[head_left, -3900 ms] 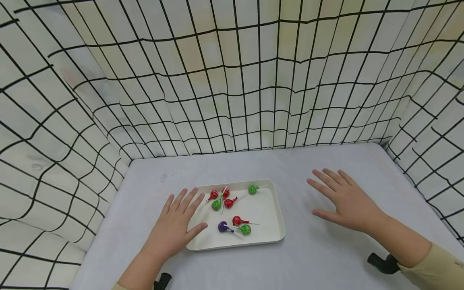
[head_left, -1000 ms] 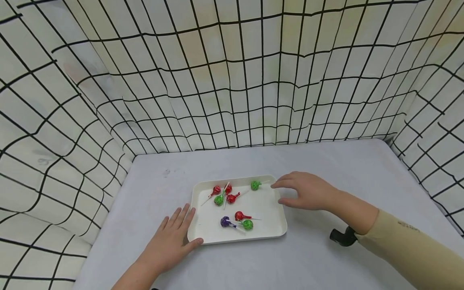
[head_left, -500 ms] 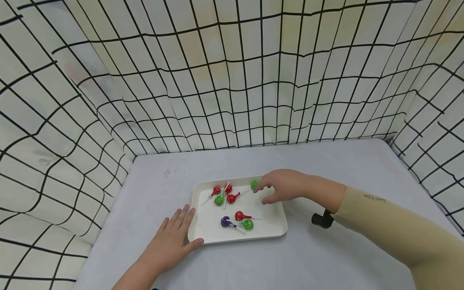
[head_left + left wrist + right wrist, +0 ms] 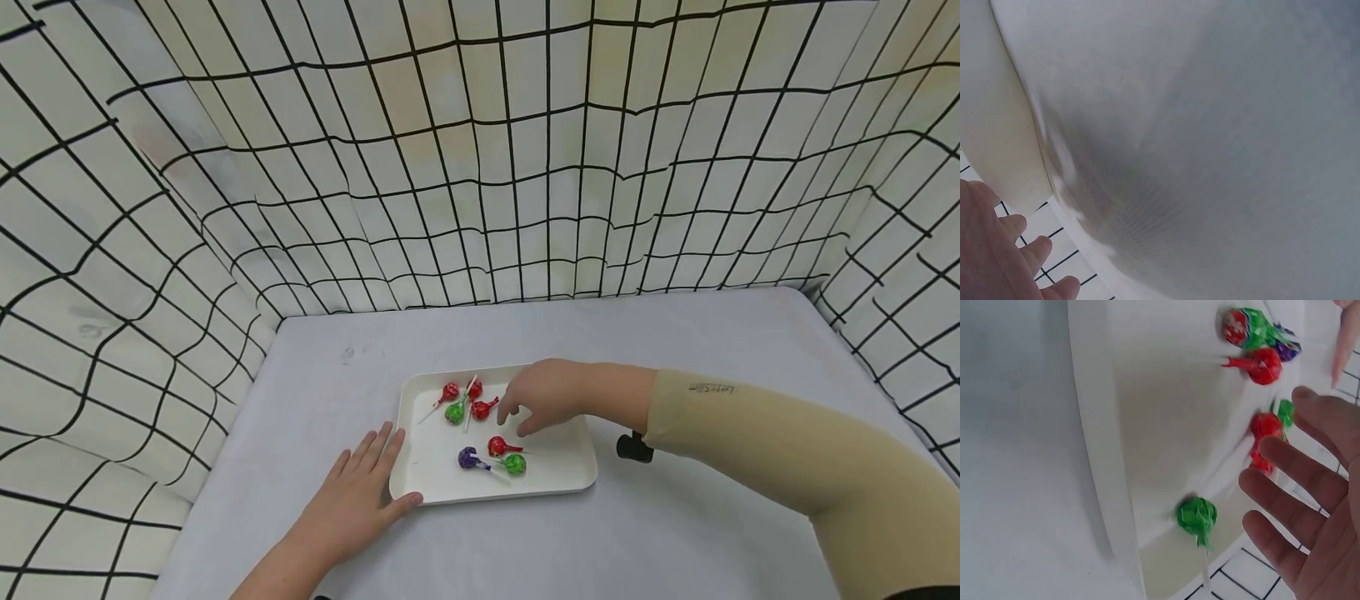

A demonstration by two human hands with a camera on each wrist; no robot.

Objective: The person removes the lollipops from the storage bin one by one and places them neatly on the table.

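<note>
A white tray (image 4: 558, 467) lies on the table with several wrapped lollipops in it. My right hand (image 4: 547, 392) hovers over its right half, fingers loosely bent and holding nothing. Nearest the fingertips is a red lollipop (image 4: 481, 410), beside a green one (image 4: 454, 412) and two more red ones. Lower in the tray lie a red lollipop (image 4: 498, 447), a purple lollipop (image 4: 467, 457) and a green one (image 4: 513, 464). Another green lollipop (image 4: 1196, 515), hidden in the head view, shows in the right wrist view. My left hand (image 4: 356, 492) lies spread at the tray's left edge, thumb at its corner.
A white-covered table (image 4: 690, 333) carries the tray. White walls with a black grid (image 4: 525, 167) enclose its back and both sides. A dark wrist mount (image 4: 634, 447) hangs below the right wrist.
My right hand has moved left from beyond the tray's right edge to above its middle, covering the upper green lollipop. My left hand came down at the tray's left edge earlier and stays there.
</note>
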